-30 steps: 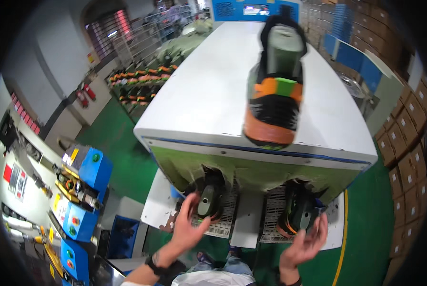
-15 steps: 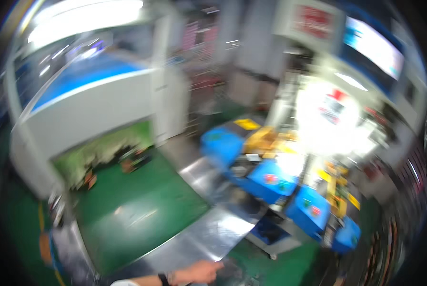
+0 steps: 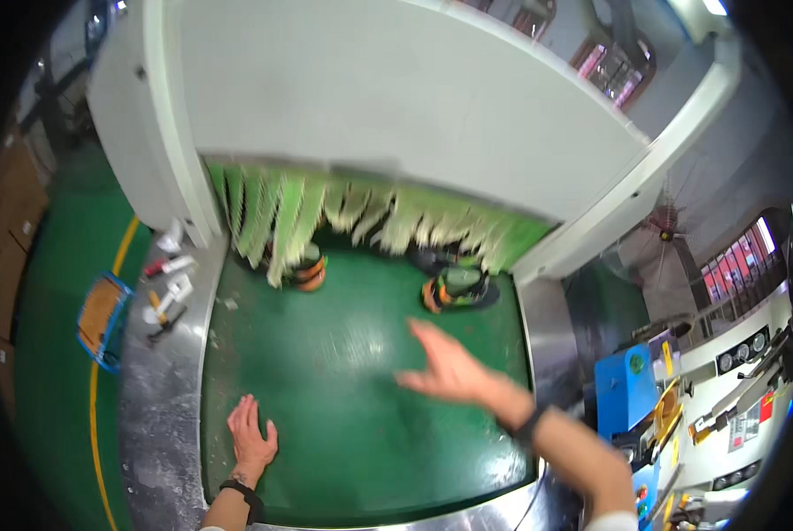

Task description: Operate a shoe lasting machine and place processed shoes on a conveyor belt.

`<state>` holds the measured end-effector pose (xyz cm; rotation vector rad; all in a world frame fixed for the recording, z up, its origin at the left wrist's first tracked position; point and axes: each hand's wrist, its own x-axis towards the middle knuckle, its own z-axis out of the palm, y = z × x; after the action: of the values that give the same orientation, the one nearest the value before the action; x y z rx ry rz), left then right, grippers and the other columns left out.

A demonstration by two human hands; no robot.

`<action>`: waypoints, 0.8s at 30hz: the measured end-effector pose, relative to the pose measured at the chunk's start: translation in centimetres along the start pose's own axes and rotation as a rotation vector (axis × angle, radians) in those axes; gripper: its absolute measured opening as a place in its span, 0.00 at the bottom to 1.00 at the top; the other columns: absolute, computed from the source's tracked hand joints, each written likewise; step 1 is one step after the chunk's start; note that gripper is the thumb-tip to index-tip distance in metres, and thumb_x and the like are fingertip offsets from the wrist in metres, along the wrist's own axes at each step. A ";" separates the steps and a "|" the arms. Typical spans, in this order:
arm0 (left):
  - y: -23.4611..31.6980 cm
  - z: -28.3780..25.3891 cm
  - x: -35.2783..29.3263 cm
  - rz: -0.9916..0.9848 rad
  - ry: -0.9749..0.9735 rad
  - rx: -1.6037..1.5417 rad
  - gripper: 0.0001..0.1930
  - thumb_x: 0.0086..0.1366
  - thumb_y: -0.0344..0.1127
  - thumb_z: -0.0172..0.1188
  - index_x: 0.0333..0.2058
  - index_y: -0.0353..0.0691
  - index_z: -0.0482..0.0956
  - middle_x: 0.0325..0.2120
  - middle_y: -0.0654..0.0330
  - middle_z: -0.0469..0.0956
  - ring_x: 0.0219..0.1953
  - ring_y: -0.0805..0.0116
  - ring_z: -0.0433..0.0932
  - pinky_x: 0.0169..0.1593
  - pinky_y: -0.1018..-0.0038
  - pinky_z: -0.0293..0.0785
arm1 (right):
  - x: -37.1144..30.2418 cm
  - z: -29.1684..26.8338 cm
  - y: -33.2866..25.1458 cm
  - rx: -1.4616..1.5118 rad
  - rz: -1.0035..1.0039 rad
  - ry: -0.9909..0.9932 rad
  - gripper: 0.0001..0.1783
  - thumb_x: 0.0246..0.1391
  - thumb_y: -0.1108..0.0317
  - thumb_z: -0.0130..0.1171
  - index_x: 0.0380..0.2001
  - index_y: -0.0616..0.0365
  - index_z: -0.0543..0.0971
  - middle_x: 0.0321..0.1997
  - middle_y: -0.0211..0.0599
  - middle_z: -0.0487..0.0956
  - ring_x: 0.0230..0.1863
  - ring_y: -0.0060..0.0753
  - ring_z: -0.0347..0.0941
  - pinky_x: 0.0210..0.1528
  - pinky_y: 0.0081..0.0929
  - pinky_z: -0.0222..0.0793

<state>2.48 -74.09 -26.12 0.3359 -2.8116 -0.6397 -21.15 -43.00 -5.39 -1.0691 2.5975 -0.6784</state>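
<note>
My left hand (image 3: 252, 440) hangs low over the left side of a green conveyor belt (image 3: 343, 478), fingers extended and holding nothing. Over the belt's middle, my right hand (image 3: 454, 367) reaches forward with thumb and fingers apart, also holding nothing. Ahead of it lies a dark shoe-like item (image 3: 458, 288) with orange and green parts, partly under a fringed green curtain (image 3: 277, 212). A second item of orange and black (image 3: 308, 270) sits at the left end of the curtain, half covered by its strips. I cannot tell whether either hand touches the belt.
A large white machine housing (image 3: 396, 97) rises behind the curtain. On the left metal edge (image 3: 162, 416) lie a hammer (image 3: 162, 319) and other small tools. A blue-framed stool (image 3: 104, 323) stands on the floor left. Blue-cased machinery (image 3: 627, 389) is at the right.
My view has swung from the blue machinery to face the green belt. Both hands are now over the belt; earlier only one hand showed, at the lower edge.
</note>
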 end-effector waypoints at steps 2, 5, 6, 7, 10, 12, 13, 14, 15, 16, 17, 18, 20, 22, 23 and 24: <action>2.5 -1.8 1.0 -0.017 -0.027 -0.054 0.26 0.54 0.32 0.58 0.53 0.30 0.68 0.58 0.47 0.66 0.61 0.50 0.63 0.63 0.53 0.56 | 10.5 -2.8 2.2 -0.190 -0.083 -0.030 0.54 0.42 0.46 0.69 0.61 0.74 0.56 0.64 0.67 0.59 0.67 0.59 0.56 0.68 0.43 0.54; 5.4 1.1 4.2 0.022 -0.010 -0.133 0.26 0.52 0.31 0.58 0.52 0.30 0.70 0.57 0.48 0.67 0.61 0.51 0.65 0.63 0.53 0.56 | 22.3 -2.5 5.1 -0.179 0.050 0.056 0.48 0.39 0.44 0.70 0.53 0.73 0.67 0.48 0.67 0.75 0.52 0.59 0.72 0.54 0.42 0.69; 5.6 2.5 4.5 0.045 -0.034 -0.165 0.26 0.52 0.31 0.58 0.52 0.30 0.70 0.57 0.48 0.68 0.60 0.51 0.65 0.62 0.53 0.57 | 23.9 -0.6 5.9 -0.195 0.131 0.082 0.41 0.39 0.45 0.69 0.45 0.72 0.72 0.40 0.63 0.77 0.45 0.59 0.75 0.48 0.42 0.72; 4.9 3.7 4.6 0.083 -0.058 -0.186 0.27 0.52 0.30 0.58 0.52 0.30 0.70 0.56 0.48 0.68 0.60 0.51 0.66 0.61 0.54 0.58 | 25.1 2.0 6.3 -0.200 0.216 0.124 0.35 0.40 0.46 0.69 0.36 0.72 0.77 0.31 0.60 0.80 0.38 0.58 0.78 0.42 0.43 0.74; 2.4 0.1 4.1 0.057 -0.028 -0.150 0.26 0.51 0.28 0.57 0.52 0.30 0.70 0.56 0.48 0.69 0.60 0.50 0.66 0.62 0.54 0.59 | 23.9 6.5 1.1 -0.060 0.061 0.250 0.29 0.41 0.48 0.68 0.24 0.69 0.78 0.17 0.53 0.77 0.26 0.56 0.77 0.34 0.45 0.74; 1.2 -3.3 2.4 0.017 0.050 -0.046 0.26 0.51 0.28 0.57 0.52 0.31 0.70 0.56 0.48 0.69 0.60 0.49 0.66 0.62 0.54 0.58 | 16.5 6.5 -2.6 0.167 0.280 -0.054 0.29 0.43 0.46 0.67 0.29 0.68 0.78 0.22 0.53 0.79 0.27 0.54 0.77 0.35 0.45 0.74; 2.4 -1.9 2.3 0.063 0.098 -0.078 0.26 0.51 0.28 0.57 0.52 0.31 0.70 0.56 0.48 0.69 0.60 0.49 0.66 0.62 0.54 0.58 | 10.2 11.2 3.2 -0.367 -0.341 0.163 0.31 0.47 0.44 0.64 0.36 0.66 0.78 0.31 0.54 0.80 0.32 0.50 0.77 0.37 0.44 0.73; 2.0 -1.4 1.9 0.065 0.068 -0.060 0.27 0.51 0.28 0.57 0.53 0.31 0.69 0.57 0.48 0.68 0.60 0.49 0.66 0.62 0.54 0.58 | 5.2 11.6 1.0 0.176 0.081 0.239 0.29 0.48 0.48 0.63 0.43 0.62 0.77 0.38 0.54 0.81 0.38 0.50 0.78 0.38 0.43 0.73; 2.3 -0.2 2.0 0.095 0.041 -0.081 0.27 0.51 0.29 0.57 0.53 0.31 0.69 0.57 0.47 0.68 0.60 0.50 0.65 0.62 0.54 0.58 | -1.0 9.1 -0.7 0.576 0.384 0.032 0.32 0.48 0.45 0.64 0.46 0.61 0.77 0.39 0.50 0.81 0.39 0.44 0.78 0.41 0.39 0.73; 2.6 1.5 1.7 0.110 0.044 -0.075 0.28 0.52 0.30 0.58 0.54 0.31 0.68 0.57 0.46 0.67 0.60 0.49 0.65 0.63 0.54 0.58 | -8.2 11.3 0.1 0.731 0.550 0.002 0.33 0.48 0.43 0.64 0.46 0.62 0.78 0.37 0.45 0.82 0.40 0.36 0.78 0.45 0.33 0.72; 1.6 1.4 1.6 0.107 0.030 -0.029 0.28 0.53 0.30 0.59 0.54 0.30 0.67 0.58 0.46 0.66 0.60 0.47 0.65 0.63 0.54 0.58 | -14.5 13.6 -1.0 0.874 0.785 -0.044 0.32 0.48 0.44 0.65 0.45 0.62 0.78 0.40 0.39 0.82 0.41 0.32 0.77 0.47 0.30 0.71; 1.4 0.2 2.9 0.150 0.042 -0.005 0.28 0.53 0.30 0.59 0.54 0.30 0.67 0.58 0.46 0.66 0.60 0.47 0.65 0.63 0.54 0.58 | -20.1 13.7 -3.9 1.077 0.951 0.050 0.26 0.49 0.52 0.67 0.45 0.61 0.79 0.44 0.35 0.80 0.43 0.29 0.75 0.50 0.29 0.70; 5.0 -1.5 2.3 -0.278 -0.122 -0.322 0.29 0.56 0.32 0.60 0.57 0.31 0.64 0.59 0.45 0.65 0.62 0.48 0.63 0.64 0.55 0.57 | -31.1 10.3 -8.9 1.239 1.201 0.250 0.13 0.54 0.66 0.62 0.39 0.64 0.81 0.43 0.41 0.81 0.40 0.32 0.77 0.45 0.32 0.73; 17.1 -6.5 0.8 -0.155 -0.330 -0.599 0.31 0.58 0.33 0.60 0.59 0.33 0.61 0.60 0.45 0.63 0.64 0.49 0.61 0.65 0.56 0.55 | -44.7 6.6 -11.4 1.235 1.410 0.498 0.17 0.49 0.68 0.63 0.42 0.65 0.78 0.40 0.39 0.80 0.35 0.27 0.76 0.40 0.25 0.71; 22.2 -8.0 0.1 -0.050 -0.493 -0.857 0.34 0.60 0.35 0.60 0.62 0.34 0.57 0.62 0.46 0.61 0.66 0.50 0.59 0.66 0.57 0.54 | -48.5 6.2 -12.6 1.008 1.099 0.782 0.22 0.49 0.62 0.67 0.45 0.62 0.78 0.48 0.34 0.79 0.46 0.28 0.75 0.54 0.30 0.69; 24.4 -7.7 -3.0 -0.090 -0.609 -1.070 0.42 0.60 0.36 0.61 0.67 0.38 0.45 0.66 0.46 0.53 0.69 0.53 0.50 0.68 0.59 0.49 | -49.2 2.2 -14.9 0.949 1.193 0.751 0.20 0.50 0.68 0.66 0.45 0.64 0.77 0.46 0.35 0.80 0.45 0.27 0.76 0.53 0.30 0.70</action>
<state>3.37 -54.89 -9.04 0.0414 -2.4128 -2.3959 22.98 -17.94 2.94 1.0812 2.1938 -1.7614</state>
